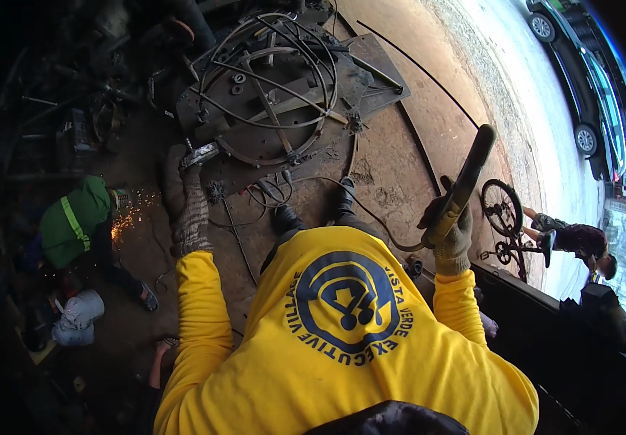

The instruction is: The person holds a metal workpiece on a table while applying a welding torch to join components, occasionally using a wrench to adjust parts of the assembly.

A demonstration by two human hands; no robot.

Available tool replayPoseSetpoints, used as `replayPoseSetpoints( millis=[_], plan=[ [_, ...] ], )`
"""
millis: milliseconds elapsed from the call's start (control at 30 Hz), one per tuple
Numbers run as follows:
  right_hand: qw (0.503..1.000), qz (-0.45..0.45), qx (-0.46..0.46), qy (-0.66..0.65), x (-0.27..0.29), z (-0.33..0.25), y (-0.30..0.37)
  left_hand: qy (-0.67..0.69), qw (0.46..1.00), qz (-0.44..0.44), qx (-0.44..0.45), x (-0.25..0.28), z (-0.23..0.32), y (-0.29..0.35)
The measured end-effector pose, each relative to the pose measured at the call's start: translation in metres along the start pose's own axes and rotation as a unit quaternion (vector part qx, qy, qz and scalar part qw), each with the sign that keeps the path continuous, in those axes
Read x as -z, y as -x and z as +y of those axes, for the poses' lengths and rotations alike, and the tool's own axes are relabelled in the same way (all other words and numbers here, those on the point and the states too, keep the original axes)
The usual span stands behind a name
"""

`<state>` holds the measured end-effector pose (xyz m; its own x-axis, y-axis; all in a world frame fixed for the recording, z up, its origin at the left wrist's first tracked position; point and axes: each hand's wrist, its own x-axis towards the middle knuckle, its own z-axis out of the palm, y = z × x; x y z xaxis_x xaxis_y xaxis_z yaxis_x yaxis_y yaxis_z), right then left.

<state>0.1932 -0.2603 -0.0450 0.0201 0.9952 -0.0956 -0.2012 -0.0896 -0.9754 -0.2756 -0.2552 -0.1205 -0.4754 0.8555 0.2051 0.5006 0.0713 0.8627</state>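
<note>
My right hand [452,226], in a grey work glove, is closed around a welding electrode holder [471,172] with a long dark head. A thin dark rod [422,64] runs up and left from its tip. A cable [380,226] trails from its lower end toward the floor. At the near left corner of the metal work table, my gloved left hand [186,192] grips a silvery metal piece [200,154]; some fingers are hidden. A round frame of bent metal bars [269,141] lies on the table [378,69], with two small rings [238,83] inside it.
To the left, a person in green [73,225] works amid orange sparks [126,217]. Cables [273,192] lie on the floor near my feet [343,199]. Another person [581,241] is with a bicycle [503,210] at the right; a dark car [581,87] stands beyond.
</note>
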Motion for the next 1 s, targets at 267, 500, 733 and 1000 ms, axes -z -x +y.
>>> replayPoseSetpoints(
  millis=[267, 500, 733, 1000],
  plan=[
    [0.999, 0.004, -0.028, -0.027, 0.03, 0.016, -0.004, -0.064, 0.995, -0.027, 0.077, -0.012, 0.022, -0.007],
    [0.999, -0.011, -0.048, -0.01, 0.058, 0.027, -0.033, -0.108, 0.982, -0.022, 0.152, -0.004, 0.01, -0.008],
    [0.997, -0.029, -0.077, -0.002, 0.078, 0.033, -0.052, 0.305, 0.89, 0.064, 0.333, -0.012, -0.02, -0.023],
    [0.994, -0.025, -0.107, 0.0, 0.075, 0.026, -0.056, 0.311, 0.852, 0.127, 0.401, -0.016, -0.016, 0.006]
  ],
)
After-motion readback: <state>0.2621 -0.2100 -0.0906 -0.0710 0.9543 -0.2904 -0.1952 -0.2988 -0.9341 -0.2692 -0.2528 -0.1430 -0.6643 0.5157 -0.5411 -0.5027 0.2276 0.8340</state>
